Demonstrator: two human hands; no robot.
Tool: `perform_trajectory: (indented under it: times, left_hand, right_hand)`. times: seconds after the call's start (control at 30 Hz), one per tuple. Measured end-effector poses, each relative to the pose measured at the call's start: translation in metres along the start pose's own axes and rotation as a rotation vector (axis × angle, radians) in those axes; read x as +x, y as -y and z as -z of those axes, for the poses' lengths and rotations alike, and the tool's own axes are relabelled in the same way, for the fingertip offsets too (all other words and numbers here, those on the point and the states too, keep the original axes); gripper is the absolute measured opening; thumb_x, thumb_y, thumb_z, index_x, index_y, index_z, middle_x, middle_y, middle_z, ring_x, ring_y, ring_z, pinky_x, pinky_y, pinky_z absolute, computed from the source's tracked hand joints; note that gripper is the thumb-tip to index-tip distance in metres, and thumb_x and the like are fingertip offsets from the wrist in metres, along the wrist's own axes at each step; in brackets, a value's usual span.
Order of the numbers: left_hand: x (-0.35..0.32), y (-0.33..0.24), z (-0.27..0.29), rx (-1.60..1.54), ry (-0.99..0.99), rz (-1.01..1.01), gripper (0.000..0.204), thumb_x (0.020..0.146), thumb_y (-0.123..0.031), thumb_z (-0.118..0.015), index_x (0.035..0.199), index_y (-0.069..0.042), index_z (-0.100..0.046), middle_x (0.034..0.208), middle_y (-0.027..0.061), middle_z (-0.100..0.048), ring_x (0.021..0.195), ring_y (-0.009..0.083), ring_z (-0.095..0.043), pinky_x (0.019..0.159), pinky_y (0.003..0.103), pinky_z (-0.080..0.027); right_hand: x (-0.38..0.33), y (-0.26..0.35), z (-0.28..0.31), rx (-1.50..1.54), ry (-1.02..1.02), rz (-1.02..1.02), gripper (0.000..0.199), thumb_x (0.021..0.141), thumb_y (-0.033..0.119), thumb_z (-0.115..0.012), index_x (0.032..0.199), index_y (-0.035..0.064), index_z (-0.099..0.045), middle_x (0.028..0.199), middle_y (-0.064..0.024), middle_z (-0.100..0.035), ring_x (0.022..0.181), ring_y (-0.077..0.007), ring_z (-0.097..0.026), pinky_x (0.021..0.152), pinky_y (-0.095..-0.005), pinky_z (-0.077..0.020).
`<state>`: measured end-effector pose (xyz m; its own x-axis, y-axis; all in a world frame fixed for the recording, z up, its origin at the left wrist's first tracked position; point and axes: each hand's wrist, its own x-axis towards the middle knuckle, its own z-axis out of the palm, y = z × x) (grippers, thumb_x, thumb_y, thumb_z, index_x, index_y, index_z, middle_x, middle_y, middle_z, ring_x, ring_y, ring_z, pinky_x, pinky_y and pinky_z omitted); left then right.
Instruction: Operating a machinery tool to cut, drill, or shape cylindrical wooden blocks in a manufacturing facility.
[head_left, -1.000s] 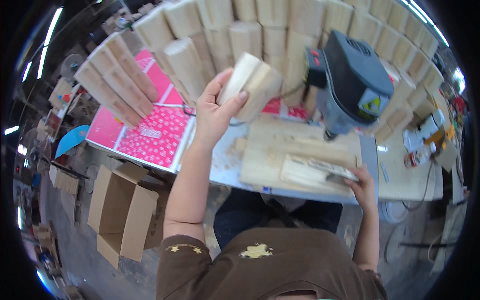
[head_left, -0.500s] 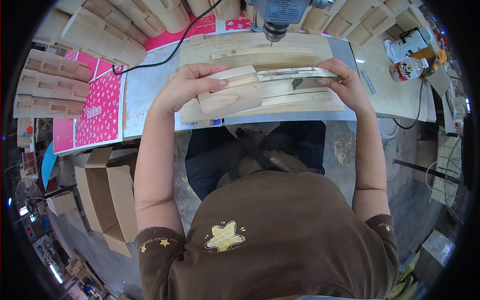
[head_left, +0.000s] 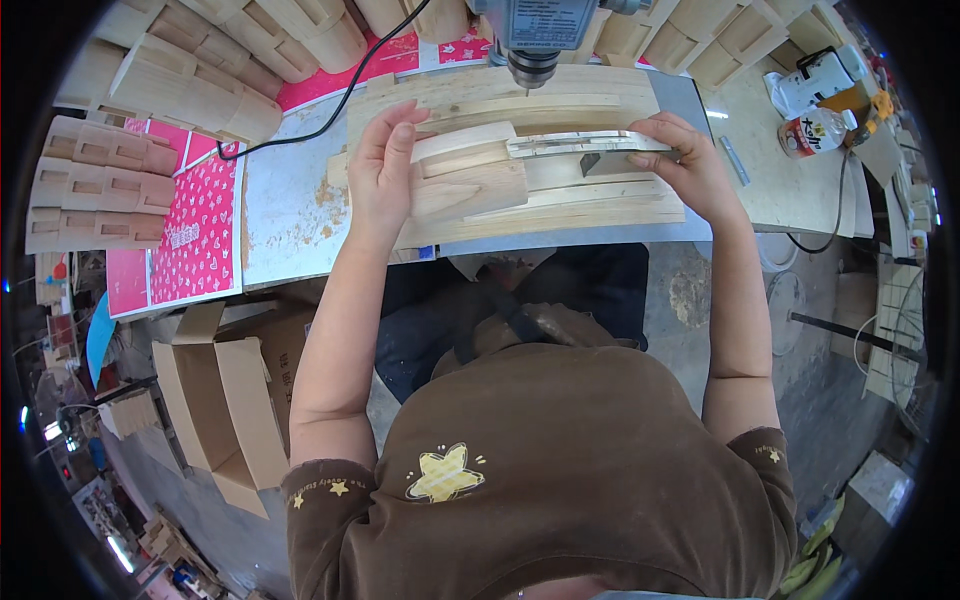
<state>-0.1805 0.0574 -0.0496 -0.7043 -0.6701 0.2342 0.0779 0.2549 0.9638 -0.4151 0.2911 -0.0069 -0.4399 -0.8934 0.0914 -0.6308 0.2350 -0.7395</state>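
Note:
A pale wooden block (head_left: 470, 192) with a rounded face lies above the wooden boards, a lighter strip of wood running along its far edge. My left hand (head_left: 385, 165) is against the block's left end, fingers stretched up and thumb raised, not wrapped round it. At the block's right end, a shiny, slightly curved metal strip (head_left: 580, 143) meets the wood; whether it goes inside is hidden. A dark tab hangs under the strip. My right hand (head_left: 680, 160) pinches the strip's right end between thumb and fingers.
A drill press (head_left: 535, 60) stands just beyond the block, its bit pointing down. Flat boards (head_left: 640, 205) lie beneath my hands. Stacked wooden cylinders (head_left: 105, 185) line the left and far sides. A black cable (head_left: 350, 95) crosses the table; a marker (head_left: 735, 160) and bottle (head_left: 812, 132) lie right.
My left hand has loosened its grip on top of the block and turned upright at its left end. The block has turned slightly; my right hand keeps its pinch on the strip.

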Motion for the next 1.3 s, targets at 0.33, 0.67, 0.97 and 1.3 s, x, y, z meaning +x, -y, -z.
perform_trajectory:
  times: [0.33,0.67,0.97,1.3]
  left_hand:
    - [-0.007,0.001,-0.048,-0.256,-0.226,0.002,0.038,0.099,-0.033,-0.040,0.116,0.000,-0.047,0.098,0.0106,-0.057,0.083,0.0162,-0.059,0.079,0.028,-0.046]
    - [-0.006,0.006,-0.057,-0.205,-0.331,-0.022,0.034,0.099,-0.030,-0.039,0.113,0.001,-0.043,0.100,0.0113,-0.050,0.085,0.0153,-0.054,0.078,0.028,-0.045]
    - [-0.046,0.009,-0.050,0.576,-0.052,-0.347,0.054,0.069,-0.028,-0.076,0.111,-0.001,-0.055,0.105,0.0102,-0.050,0.093,0.0244,-0.049,0.085,0.038,-0.038]
    - [-0.017,0.035,-0.023,0.728,-0.079,-0.178,0.056,0.059,-0.032,-0.080,0.108,-0.010,-0.065,0.079,0.0003,-0.054,0.089,0.0213,-0.049,0.085,0.040,-0.027]
  right_hand:
    - [0.003,0.011,-0.024,-0.132,-0.046,0.142,0.029,0.072,0.002,-0.070,0.100,0.0018,-0.064,0.092,-0.0071,-0.060,0.090,-0.0236,-0.056,0.081,-0.0318,-0.0448]
    - [0.001,0.012,-0.029,-0.193,-0.124,0.280,0.032,0.068,0.001,-0.071,0.099,0.0013,-0.063,0.089,-0.0087,-0.061,0.087,-0.0266,-0.056,0.077,-0.0347,-0.0442]
    - [0.004,0.005,-0.022,-0.244,-0.263,0.164,0.035,0.068,0.008,-0.073,0.101,0.0060,-0.065,0.090,-0.0087,-0.062,0.085,-0.0279,-0.055,0.075,-0.0355,-0.0442]
    - [0.039,0.005,-0.041,-0.197,-0.271,0.196,0.034,0.071,0.008,-0.073,0.104,0.0077,-0.064,0.096,-0.0056,-0.063,0.096,-0.0264,-0.053,0.085,-0.0355,-0.0427]
